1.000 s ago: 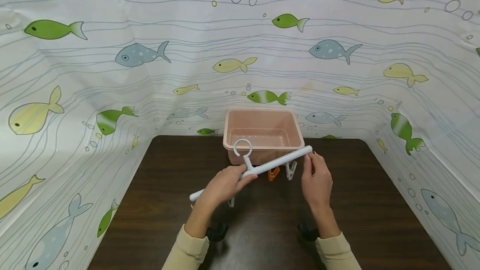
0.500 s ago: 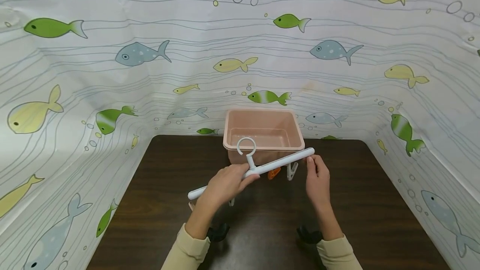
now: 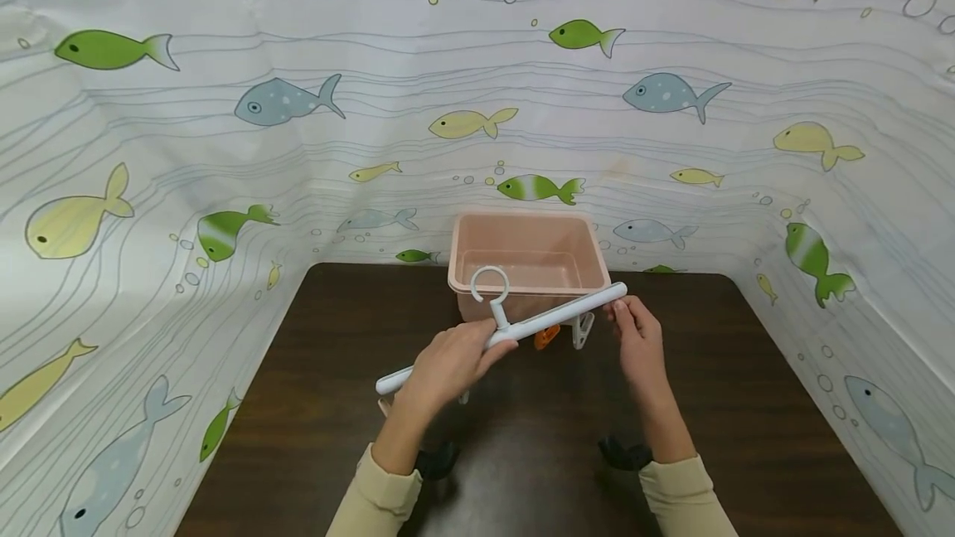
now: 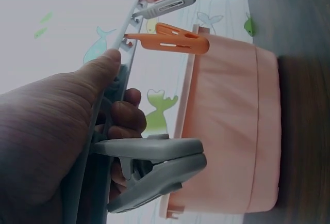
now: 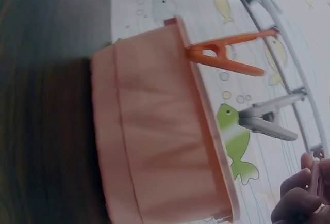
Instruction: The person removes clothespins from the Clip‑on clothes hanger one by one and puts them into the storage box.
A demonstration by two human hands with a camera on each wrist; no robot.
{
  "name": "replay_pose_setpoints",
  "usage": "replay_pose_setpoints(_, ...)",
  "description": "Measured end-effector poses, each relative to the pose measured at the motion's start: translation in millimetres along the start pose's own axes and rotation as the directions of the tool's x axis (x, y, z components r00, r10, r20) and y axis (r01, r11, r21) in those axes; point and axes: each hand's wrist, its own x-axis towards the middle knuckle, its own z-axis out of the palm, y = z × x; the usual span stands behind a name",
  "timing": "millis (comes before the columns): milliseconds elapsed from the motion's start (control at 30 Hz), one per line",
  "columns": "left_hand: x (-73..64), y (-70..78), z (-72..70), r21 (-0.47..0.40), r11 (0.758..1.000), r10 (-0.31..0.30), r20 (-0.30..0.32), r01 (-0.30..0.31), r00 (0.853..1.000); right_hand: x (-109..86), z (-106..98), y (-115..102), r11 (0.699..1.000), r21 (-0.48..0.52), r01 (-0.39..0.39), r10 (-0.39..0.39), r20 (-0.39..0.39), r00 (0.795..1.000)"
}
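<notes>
Two hands are supporting one white clip hanger above the dark tabletop, on the near side of the pink bin. The hanger's long axis is running slantwise, from near left to far right, its right end overlapping the bin's near right corner in the head view. The left hand is gripping the bar close to its middle, thumb lying along one side, fingers curling round the other. The right hand is sitting just beside and slightly below the right end, making it the nearer of the two to that tip; its thumb and fingers are pinching a small pinkish clip. Whether that clip is fully attached to the bar, the views are not confirming.

As to appearance, a slim, straight bar is carrying a ring-shaped hook, which is standing up just right of the left hand and showing a gap low on its ring. Underneath, an orange clip and a light grey clip are hanging side by side between the hands. A darker grey clip is hanging below the left hand; a beige clip is showing near the left end, partly hidden by the left wrist.
</notes>
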Motion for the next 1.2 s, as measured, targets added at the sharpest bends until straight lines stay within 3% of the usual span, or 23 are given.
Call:
replay_pose_setpoints(133, 1.1, -0.1, 2.1, -0.005, 1.000, -0.013, -0.002, 0.013, 1.000, 2.5, -0.9, 2.9, 0.999, -0.028, 0.034, -0.034, -0.006, 0.999)
replay_pose_setpoints(267, -0.1, 0.1, 4.1, -0.043, 0.998, -0.037, 0.017, 0.038, 0.999, -2.1, 3.8, 9.4, 0.964, -0.229, 0.132, -0.162, -0.118, 0.980)
replay_pose_setpoints(333, -0.7, 0.3, 4.3, -0.067, 0.997, -0.047, 0.024, 0.048, 0.999, -3.6, 6.3, 11.9, 0.910, -0.364, 0.196, -0.272, -0.170, 0.947)
replay_pose_setpoints(467, -1.0, 1.5, 3.9, -0.082, 0.995, -0.054, 0.017, 0.055, 0.998, -1.9, 8.7, 11.1, 0.761, -0.574, 0.301, -0.481, -0.187, 0.857)
replay_pose_setpoints(500, -0.8, 1.7, 4.4, -0.085, 0.995, -0.051, 0.013, 0.052, 0.999, -1.0, 8.7, 10.6, 0.728, -0.612, 0.309, -0.509, -0.180, 0.842)
replay_pose_setpoints(533, -0.7, 2.1, 4.6, -0.085, 0.995, -0.047, 0.009, 0.048, 0.999, -0.1, 8.4, 9.9, 0.714, -0.626, 0.313, -0.519, -0.173, 0.837)
replay_pose_setpoints(567, -0.5, 2.4, 5.0, -0.084, 0.996, -0.043, 0.006, 0.044, 0.999, 0.5, 8.0, 8.8, 0.716, -0.623, 0.316, -0.515, -0.166, 0.841)
replay_pose_setpoints(600, -0.3, 2.8, 5.2, -0.084, 0.996, -0.039, 0.003, 0.039, 0.999, 1.1, 7.2, 8.1, 0.738, -0.598, 0.313, -0.491, -0.156, 0.857)
replay_pose_setpoints(733, 0.1, 3.7, 4.6, -0.068, 0.997, -0.039, -0.002, 0.039, 0.999, 3.3, 3.4, 6.0, 0.892, -0.376, 0.249, -0.306, -0.098, 0.947)
replay_pose_setpoints(800, 0.2, 3.5, 4.3, -0.060, 0.997, -0.042, -0.003, 0.041, 0.999, 4.4, 1.2, 4.8, 0.945, -0.254, 0.207, -0.229, -0.057, 0.972)
replay_pose_setpoints(833, 0.0, 3.6, 3.9, -0.057, 0.998, -0.042, -0.004, 0.042, 0.999, 4.7, 0.1, 3.6, 0.956, -0.214, 0.198, -0.212, -0.041, 0.976)
replay_pose_setpoints(933, -0.6, 3.2, 2.7, -0.045, 0.999, -0.027, -0.019, 0.026, 0.999, 6.7, -2.9, -0.1, 0.978, -0.077, 0.195, -0.194, 0.029, 0.981)
replay_pose_setpoints(1033, -2.6, 2.5, 0.4, -0.020, 1.000, 0.002, -0.042, -0.003, 0.999, 9.1, -6.6, -4.4, 0.979, 0.119, 0.165, -0.181, 0.139, 0.974)
replay_pose_setpoints(1100, -3.9, 1.6, -0.7, -0.003, 1.000, 0.017, -0.051, -0.018, 0.999, 10.4, -9.5, -7.2, 0.959, 0.261, 0.111, -0.174, 0.230, 0.958)
replay_pose_setpoints(1200, -6.1, 0.3, -1.7, 0.016, 0.999, 0.036, -0.053, -0.036, 0.998, 11.6, -14.5, -10.6, 0.928, 0.371, 0.043, -0.180, 0.345, 0.921)
